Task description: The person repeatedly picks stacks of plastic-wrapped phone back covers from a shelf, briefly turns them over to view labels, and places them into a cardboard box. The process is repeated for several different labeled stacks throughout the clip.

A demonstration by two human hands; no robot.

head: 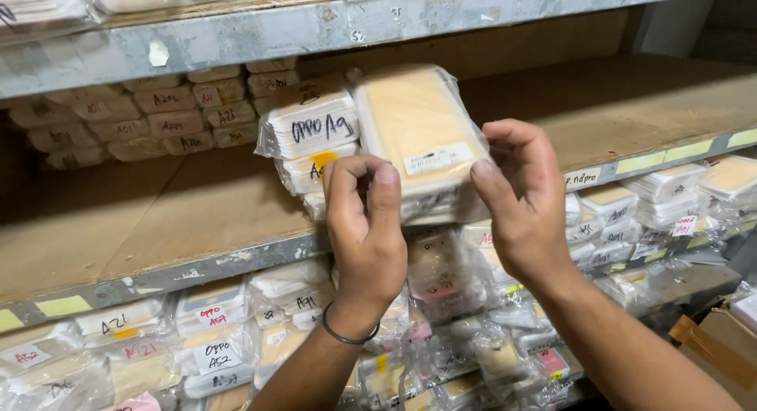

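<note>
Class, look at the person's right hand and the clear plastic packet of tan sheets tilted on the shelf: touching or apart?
Touching. The head view shows the right hand with its thumb pressed on the packet's lower right edge, no gap between them.

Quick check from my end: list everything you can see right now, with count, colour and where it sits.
held bundle: one, pale yellow in clear wrap, tilted, over the middle shelf's front edge
stacked bundles: several, white, under and left of the held bundle
back-row bundles: many, beige, rear of middle shelf
lower bundles: many, white and cream, shelf below
metal shelves: grey, worn paint
cardboard box: one, brown, bottom right
wristband: one, black, left wrist
left hand: gripping the bundles' front
right hand: gripping the held bundle's right edge
</note>
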